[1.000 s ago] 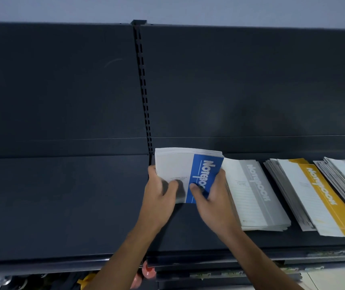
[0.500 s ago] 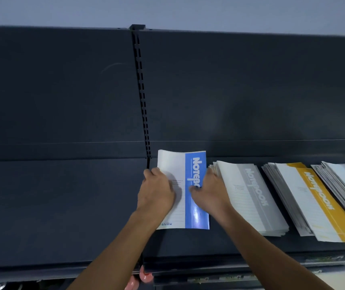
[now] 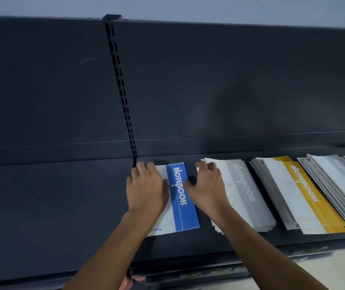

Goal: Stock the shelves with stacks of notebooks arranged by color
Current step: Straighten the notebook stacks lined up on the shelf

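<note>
The thin stack of blue-and-white paper notebooks point(image 3: 181, 197) looks light, floppy and slippery; square it by its long edges. It lies at the left end of the dark metal shelf point(image 3: 188, 245), long axis back to front, title reading toward the front edge. Your left hand point(image 3: 146, 189) presses on its white half, fingers bent at the far edge. Your right hand point(image 3: 207, 191), spread, has its thumb on the blue edge.

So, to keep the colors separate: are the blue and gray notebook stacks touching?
Apart. Head view shows dark shelf between the blue stack and gray stack.

Dark metal shelving point(image 3: 42, 195) with a slotted upright point(image 3: 122, 91) stands under a pale wall point(image 3: 188, 7), dimly lit
</note>
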Motion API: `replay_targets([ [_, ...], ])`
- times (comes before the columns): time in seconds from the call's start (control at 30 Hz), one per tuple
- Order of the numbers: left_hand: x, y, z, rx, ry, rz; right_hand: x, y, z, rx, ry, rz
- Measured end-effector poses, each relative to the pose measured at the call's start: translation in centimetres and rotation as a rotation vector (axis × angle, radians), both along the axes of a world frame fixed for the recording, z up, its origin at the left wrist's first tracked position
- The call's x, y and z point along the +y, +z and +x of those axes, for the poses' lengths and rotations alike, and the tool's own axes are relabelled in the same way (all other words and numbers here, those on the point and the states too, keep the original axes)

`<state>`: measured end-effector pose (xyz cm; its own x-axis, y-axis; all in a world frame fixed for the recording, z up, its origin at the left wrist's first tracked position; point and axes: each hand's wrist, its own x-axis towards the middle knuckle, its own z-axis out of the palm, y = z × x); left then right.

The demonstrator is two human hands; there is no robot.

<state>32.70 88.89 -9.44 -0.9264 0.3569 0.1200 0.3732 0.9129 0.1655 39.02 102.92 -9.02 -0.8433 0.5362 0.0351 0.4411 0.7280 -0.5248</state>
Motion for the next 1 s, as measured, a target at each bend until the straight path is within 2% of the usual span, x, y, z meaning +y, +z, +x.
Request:
replay_targets([
  [0.07,2.1,0.7,0.9,-0.025,-0.105,0.173,2.6,1.1,1.3,0.119,-0.063,0.027],
  [0.13,4.9,1.2,2.1,-0.136,-0.157,0.334,5.8,1.6,2.8,0.175,-0.153,0.003],
  [0.23,8.8,1.4,3.7,-0.315,-0.124,0.444,11.1,1.2,4.6,0.053,-0.248,-0.095],
  [0.3,10.7,1.1,4.7,-0.403,-0.082,0.422,13.6,0.3,5.5,-0.118,-0.237,-0.177],
  [0.37,12.0,0.5,5.4,-0.412,-0.054,0.357,15.0,-0.8,6.0,-0.174,-0.205,-0.298],
  [0.53,13.9,-0.9,6.7,-0.381,0.043,0.253,16.1,-1.7,5.3,-0.129,-0.148,-0.359],
  [0.8,15.4,-1.4,6.1,-0.553,0.217,0.345,17.0,-2.0,5.2,-0.129,-0.1,-0.373],
  [0.9,15.5,-1.7,5.8,-0.616,0.22,0.358,17.1,-2.1,5.4,-0.14,-0.064,-0.349],
  [1.0,16.1,-1.3,5.8,-0.577,0.173,0.403,17.2,-2.1,5.5,-0.166,-0.041,-0.336],
])
